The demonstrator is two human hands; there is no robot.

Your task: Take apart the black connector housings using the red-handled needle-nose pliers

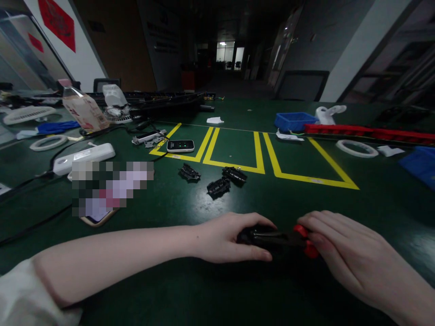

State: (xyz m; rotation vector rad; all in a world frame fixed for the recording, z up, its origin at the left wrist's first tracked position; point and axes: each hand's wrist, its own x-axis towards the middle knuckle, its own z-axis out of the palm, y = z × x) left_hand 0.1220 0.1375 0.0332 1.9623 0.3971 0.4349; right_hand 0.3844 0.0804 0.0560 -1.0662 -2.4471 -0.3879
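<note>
The left hand (224,237) was curled around a black part (252,234), its thumb and forefinger spread along opposite sides of it, so that the part sat in the crook of the grip, low over the green table (163,283) and in front of the person. The part looked glossy, with a pale streak of light running along its upper face toward the right; its inner end was covered by the palm, and its finer outline was lost in shadow. The right hand (346,251) was folded tightly around a red-handled tool (311,249), two red grip ends showing beside the fingers and a dark, narrow nose pointing left at the part; whether the nose touched it could not be told. Beyond the hands lay three loose pieces, also black and shiny, with jagged, ribbed edges: a left piece (189,173) by itself, and a middle piece (218,187) close against a right piece (235,176), near the yellow tape (306,180).
</note>
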